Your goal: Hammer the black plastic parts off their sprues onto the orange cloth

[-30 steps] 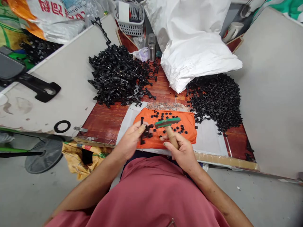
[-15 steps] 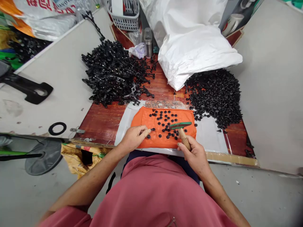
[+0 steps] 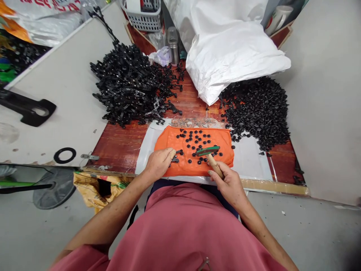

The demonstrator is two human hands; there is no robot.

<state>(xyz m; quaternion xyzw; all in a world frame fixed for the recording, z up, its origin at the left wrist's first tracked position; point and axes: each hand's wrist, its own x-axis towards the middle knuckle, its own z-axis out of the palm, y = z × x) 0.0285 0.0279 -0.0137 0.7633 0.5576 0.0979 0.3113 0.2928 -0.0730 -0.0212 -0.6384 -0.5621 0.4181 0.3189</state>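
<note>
My left hand [image 3: 158, 163] is closed at the left side of an orange cloth pad [image 3: 163, 141], pinching a small black jointed plastic part [image 3: 175, 159] whose ends stick out past the fingertips. My right hand [image 3: 230, 184] is wrapped round the wooden handle of a hammer [image 3: 208, 151]. Its green head hovers or rests over the pad; I cannot tell which. Several small round black caps [image 3: 196, 137] lie scattered on the orange cloth, some partly hidden by the hammer head.
Behind the pad on the left rises a heap of black jointed parts [image 3: 126, 82]. At right, a pile of small black caps [image 3: 259, 113] lies beneath a white sack [image 3: 234, 56]. A metal flask [image 3: 174, 49] and a grey basket [image 3: 143, 19] stand at the back.
The hammer has moved slightly left. More of the black jointed part now shows beyond my left fingertips. The camera view has shifted a little.
</note>
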